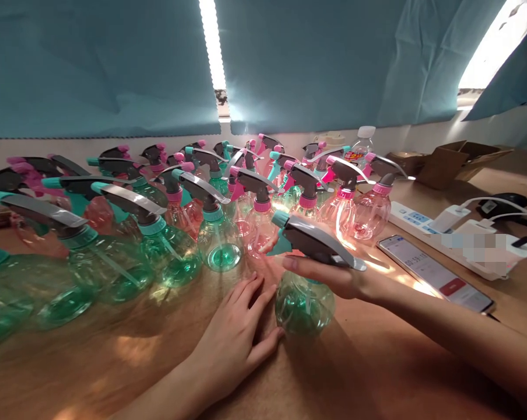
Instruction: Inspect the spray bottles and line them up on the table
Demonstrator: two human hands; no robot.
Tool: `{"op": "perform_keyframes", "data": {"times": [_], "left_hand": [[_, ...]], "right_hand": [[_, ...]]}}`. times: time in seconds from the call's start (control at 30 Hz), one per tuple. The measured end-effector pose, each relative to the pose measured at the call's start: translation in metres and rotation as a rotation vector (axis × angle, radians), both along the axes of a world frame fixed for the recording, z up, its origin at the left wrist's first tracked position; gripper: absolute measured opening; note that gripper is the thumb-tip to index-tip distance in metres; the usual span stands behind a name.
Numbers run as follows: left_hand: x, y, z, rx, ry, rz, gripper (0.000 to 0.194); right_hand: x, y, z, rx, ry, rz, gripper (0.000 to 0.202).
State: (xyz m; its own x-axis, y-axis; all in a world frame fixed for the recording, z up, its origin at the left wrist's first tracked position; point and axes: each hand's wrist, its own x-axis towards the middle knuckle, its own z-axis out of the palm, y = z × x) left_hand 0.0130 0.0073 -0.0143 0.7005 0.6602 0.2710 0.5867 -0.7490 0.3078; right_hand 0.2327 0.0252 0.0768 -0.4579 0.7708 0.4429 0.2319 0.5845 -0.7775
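Observation:
A round, clear green spray bottle [305, 303] stands upright on the wooden table, its grey sprayer head and teal nozzle pointing left. My right hand [327, 275] is closed around its neck, just under the sprayer head, and covers the collar. My left hand [237, 326] lies on the tabletop to the left of this bottle, fingers stretched out and holding nothing. Its thumb tip is at the bottle's lower side; whether they touch I cannot tell. Behind my left hand stands another green spray bottle [220, 245]. A pink spray bottle [261, 227] is just beyond it.
Several more green and pink spray bottles crowd the left and back of the table. To the right lie a phone [434, 271] and a white power strip [451, 239] with plugs and cables. Farther back are an open cardboard box [447, 163] and a white-capped bottle [365, 143].

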Motion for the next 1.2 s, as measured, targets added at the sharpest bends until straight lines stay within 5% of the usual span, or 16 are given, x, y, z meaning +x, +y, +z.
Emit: {"op": "perform_keyframes", "data": {"times": [0.3, 0.47, 0.83, 1.2], "left_hand": [[0.001, 0.0, 0.001, 0.004, 0.006, 0.008, 0.051], [0.0, -0.001, 0.002, 0.014, 0.012, 0.006, 0.049], [0.0, -0.001, -0.002, 0.016, -0.013, -0.001, 0.048], [0.002, 0.0, 0.003, -0.001, 0.024, -0.006, 0.048]], "right_hand": [[-0.001, 0.004, -0.006, 0.058, 0.004, -0.002, 0.027], [-0.001, 0.003, -0.005, 0.024, -0.007, -0.006, 0.007], [-0.002, 0.004, -0.011, -0.054, 0.0, -0.044, 0.035], [-0.002, 0.008, -0.017, -0.057, 0.102, 0.086, 0.031]]}}
